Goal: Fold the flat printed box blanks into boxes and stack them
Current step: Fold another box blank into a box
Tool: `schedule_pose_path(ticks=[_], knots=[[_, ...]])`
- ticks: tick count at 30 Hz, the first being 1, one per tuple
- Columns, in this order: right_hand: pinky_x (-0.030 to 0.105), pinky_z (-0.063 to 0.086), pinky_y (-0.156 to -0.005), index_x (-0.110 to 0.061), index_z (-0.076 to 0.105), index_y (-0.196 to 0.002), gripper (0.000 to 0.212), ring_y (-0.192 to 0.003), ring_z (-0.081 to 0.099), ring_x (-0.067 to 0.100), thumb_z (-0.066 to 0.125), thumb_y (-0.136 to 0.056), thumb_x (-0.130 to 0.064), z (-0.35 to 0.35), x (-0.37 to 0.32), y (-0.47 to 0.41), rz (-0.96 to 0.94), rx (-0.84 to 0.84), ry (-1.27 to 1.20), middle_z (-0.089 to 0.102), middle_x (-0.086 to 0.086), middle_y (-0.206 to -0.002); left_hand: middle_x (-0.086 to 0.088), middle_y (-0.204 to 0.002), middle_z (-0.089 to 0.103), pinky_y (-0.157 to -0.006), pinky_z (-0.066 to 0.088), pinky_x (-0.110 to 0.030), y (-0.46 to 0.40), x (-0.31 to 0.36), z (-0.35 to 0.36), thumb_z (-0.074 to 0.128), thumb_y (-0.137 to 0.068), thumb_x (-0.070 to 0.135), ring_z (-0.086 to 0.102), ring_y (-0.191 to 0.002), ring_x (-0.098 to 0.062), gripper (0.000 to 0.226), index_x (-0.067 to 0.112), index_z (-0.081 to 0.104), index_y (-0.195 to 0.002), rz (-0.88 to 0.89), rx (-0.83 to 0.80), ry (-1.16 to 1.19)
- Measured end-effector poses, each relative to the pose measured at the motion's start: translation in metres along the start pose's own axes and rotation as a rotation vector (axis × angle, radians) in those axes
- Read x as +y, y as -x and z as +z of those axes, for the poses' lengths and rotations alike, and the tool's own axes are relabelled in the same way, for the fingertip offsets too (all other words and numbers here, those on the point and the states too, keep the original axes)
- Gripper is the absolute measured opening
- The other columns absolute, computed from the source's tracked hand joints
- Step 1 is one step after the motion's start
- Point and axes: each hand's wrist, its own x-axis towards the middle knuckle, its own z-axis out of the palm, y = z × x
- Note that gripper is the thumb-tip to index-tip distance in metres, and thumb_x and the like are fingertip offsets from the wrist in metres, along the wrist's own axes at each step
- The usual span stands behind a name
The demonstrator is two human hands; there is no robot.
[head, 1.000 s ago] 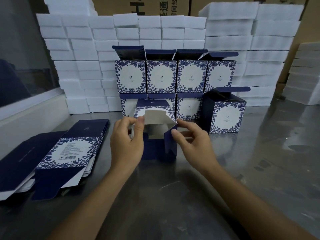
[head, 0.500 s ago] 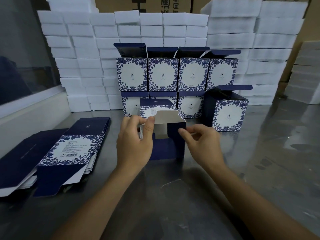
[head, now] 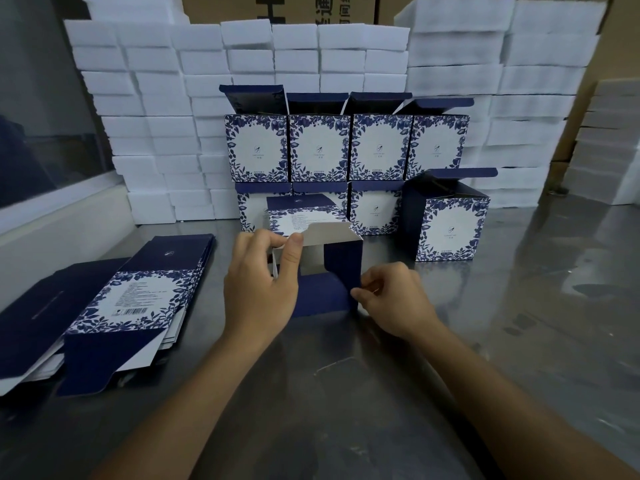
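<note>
A half-folded navy box [head: 329,271] with blue leaf print lies on its side on the steel table, its open end toward me and a white-lined flap standing up. My left hand [head: 261,289] grips its left wall, thumb on the flap's edge. My right hand [head: 391,299] pinches the lower right corner of the navy side panel. Behind it stand several finished boxes [head: 346,147] in two rows with lids up, and one more box [head: 450,220] at the right. A pile of flat blanks [head: 121,299] lies at the left.
White foam blocks [head: 156,116] are stacked high along the back and right. A pale ledge and a window run along the left. The steel table [head: 519,323] stretches to the right and toward me.
The box has been pushed slightly away and set lower on the table. My right hand dropped from the top flap to the lower right corner of the side panel. My left hand kept its grip.
</note>
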Motion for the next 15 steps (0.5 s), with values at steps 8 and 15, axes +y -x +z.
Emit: schedule_pose_path(ticks=[8, 15], knots=[[0.046, 0.056, -0.085, -0.035, 0.047, -0.137, 0.051, -0.096, 0.064, 0.017, 0.07, -0.091, -0.036, 0.004, -0.005, 0.006, -0.114, 0.083, -0.148, 0.065, -0.007, -0.102, 0.015, -0.093, 0.047, -0.071, 0.038, -0.017, 0.0, 0.0, 0.0, 0.043, -0.091, 0.057, 0.05, -0.085, -0.004, 0.037, 0.022, 0.057, -0.089, 0.013, -0.025, 0.013], [0.011, 0.045, -0.083, -0.024, 0.064, -0.12, 0.024, -0.111, 0.045, -0.015, 0.062, -0.097, -0.018, 0.001, -0.017, 0.006, -0.315, 0.331, -0.369, 0.045, -0.007, -0.122, 0.018, -0.104, 0.044, -0.092, 0.035, -0.012, 0.008, 0.003, 0.004, 0.028, -0.092, 0.064, 0.046, -0.101, 0.003, 0.037, 0.034, 0.047, -0.098, 0.039, -0.182, 0.279]])
